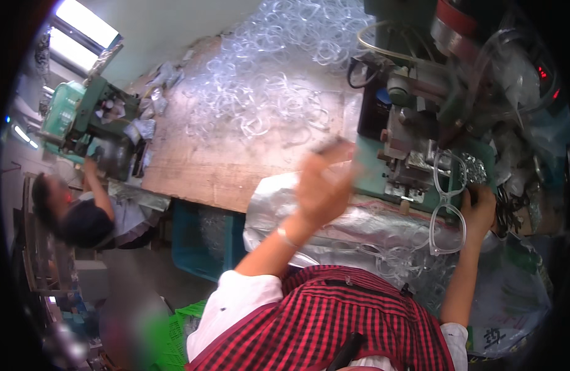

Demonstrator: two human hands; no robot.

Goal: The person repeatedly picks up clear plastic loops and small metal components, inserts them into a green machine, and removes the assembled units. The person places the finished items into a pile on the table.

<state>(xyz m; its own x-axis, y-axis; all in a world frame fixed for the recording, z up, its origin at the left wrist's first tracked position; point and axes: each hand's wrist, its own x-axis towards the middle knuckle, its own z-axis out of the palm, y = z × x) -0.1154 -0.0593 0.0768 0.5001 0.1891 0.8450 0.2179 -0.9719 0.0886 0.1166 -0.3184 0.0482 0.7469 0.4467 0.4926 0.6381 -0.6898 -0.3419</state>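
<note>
A clear plastic eyeglass frame (434,230) hangs upright at the front right of the green machine (371,176). My right hand (481,210) is closed on its right side, the fingertips partly hidden behind it. My left hand (325,182) is raised over the near right part of the wooden table, left of the machine. Motion smears its fingers, so whether it holds anything cannot be made out. Beside the eyeglass frame, a pile of small shiny metal parts (473,168) lies on the machine's green base.
Many clear plastic frame pieces (279,55) are heaped on the wooden table (198,173). Silver sheeting (266,204) covers the table's near edge, with more clear pieces (399,263) on it. A blue bin (189,247) stands below. At left, a co-worker (87,216) works at another green machine (99,111).
</note>
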